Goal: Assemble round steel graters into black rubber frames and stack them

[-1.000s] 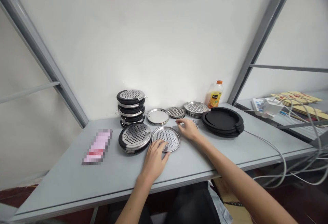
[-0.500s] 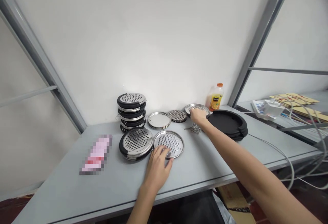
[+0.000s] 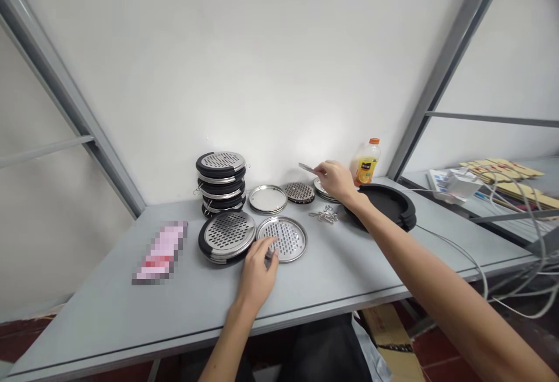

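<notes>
The right hand (image 3: 336, 181) pinches a thin metal plate (image 3: 308, 168) at its edge, raised beyond some metal clips (image 3: 325, 214). Nearer and left of that pinch, the left hand (image 3: 257, 271) curls over a grater disc (image 3: 287, 241); whether it grips cannot be told.

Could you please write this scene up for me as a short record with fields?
Right hand: holds a thin metal piece above the table
Left hand: at the near edge of a perforated metal disc; grip unclear
Left of that disc: black-edged grater
Behind grater: black-and-silver stack
Table's right side: metal clips, black tray, orange-capped bottle
</notes>
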Available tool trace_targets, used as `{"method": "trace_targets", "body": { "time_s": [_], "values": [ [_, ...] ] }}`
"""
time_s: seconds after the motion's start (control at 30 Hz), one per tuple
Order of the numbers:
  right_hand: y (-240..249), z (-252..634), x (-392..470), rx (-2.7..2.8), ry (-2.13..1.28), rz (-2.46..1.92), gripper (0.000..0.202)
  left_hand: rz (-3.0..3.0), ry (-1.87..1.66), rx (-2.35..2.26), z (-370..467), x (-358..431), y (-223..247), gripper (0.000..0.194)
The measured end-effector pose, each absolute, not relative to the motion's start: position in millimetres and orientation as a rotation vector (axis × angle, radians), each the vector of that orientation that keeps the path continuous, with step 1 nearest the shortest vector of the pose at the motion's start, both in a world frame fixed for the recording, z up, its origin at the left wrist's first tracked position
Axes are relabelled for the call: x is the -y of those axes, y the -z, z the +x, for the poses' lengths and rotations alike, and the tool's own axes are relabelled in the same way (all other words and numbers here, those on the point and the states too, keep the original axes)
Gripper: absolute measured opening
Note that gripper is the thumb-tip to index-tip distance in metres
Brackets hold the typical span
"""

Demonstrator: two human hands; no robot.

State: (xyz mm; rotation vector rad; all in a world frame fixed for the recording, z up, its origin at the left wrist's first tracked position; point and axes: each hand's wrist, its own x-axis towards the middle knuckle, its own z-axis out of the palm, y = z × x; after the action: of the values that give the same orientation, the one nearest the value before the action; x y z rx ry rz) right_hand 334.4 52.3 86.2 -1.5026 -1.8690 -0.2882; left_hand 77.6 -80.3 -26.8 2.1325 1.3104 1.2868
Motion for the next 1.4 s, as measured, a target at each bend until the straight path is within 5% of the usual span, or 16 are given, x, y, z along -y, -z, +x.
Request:
{"method": "trace_targets", "body": {
  "time_s": [0.13,0.3,0.37,0.53,0.7,0.87,1.17,1.4],
  "values": [
    [-96,315,-28,1.591,-0.467,-1.16,0.017,1.973,-1.443,-1.307,78,79,28,0.029],
    [-92,288,6,1.36,-1.252,-0.817,0.032,1.718,-1.662,-1.174,83,84,29,0.092],
    [-90,281,16,1.275,-1.39,-0.762,0.031,1.725,-1.713,-1.137,83,86,26,0.103],
    [-79,292,22,1.076,-1.361,-0.712,0.027,1.823,-1.669,-1.18,66,86,-3,0.097],
    [-39,316,7,0.886,-1.272,-0.78,0.03,2.157,-1.182,-1.377,47,100,-15,0.038],
    [-8,322,-7,0.857,-1.34,-0.848,0.023,2.442,-0.763,-1.289,52,119,10,0.053],
    [-1,338,-12,0.832,-1.276,-0.71,0.019,2.317,-0.843,-1.222,72,96,-11,0.051],
    [2,325,-6,0.782,-1.507,-0.742,0.016,2.303,-1.055,-1.243,95,58,-30,0.114]
  ]
}}
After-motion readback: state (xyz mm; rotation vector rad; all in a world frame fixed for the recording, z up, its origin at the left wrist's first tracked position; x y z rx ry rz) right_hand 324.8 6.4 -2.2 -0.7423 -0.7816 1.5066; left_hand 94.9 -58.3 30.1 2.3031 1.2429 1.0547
